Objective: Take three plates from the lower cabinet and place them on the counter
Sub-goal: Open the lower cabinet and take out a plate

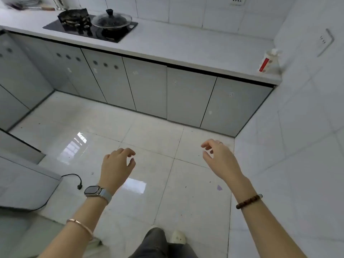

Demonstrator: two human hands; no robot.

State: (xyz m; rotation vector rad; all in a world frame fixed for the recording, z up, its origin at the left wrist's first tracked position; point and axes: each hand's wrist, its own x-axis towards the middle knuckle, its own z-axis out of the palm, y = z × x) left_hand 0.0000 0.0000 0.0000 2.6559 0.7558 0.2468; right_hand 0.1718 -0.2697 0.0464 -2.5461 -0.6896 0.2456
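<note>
A row of grey lower cabinet doors [186,94] runs under the white counter [186,51], and every door is closed. No plates show near the cabinets; a blurred stack of dishes [28,0] sits at the far left end of the counter. My left hand [116,167] hangs over the floor tiles with fingers loosely curled and nothing in it. My right hand [218,158] is held out at the same height, fingers loosely curled and empty. Both hands are well short of the cabinet doors.
A black hob [93,31] carries a wok [73,16] and a glass-lidded pan [111,20]. A white bottle with a red label [268,62] stands at the counter's right end by the tiled wall. A black cable with a plug [79,184] lies on the glossy floor, left.
</note>
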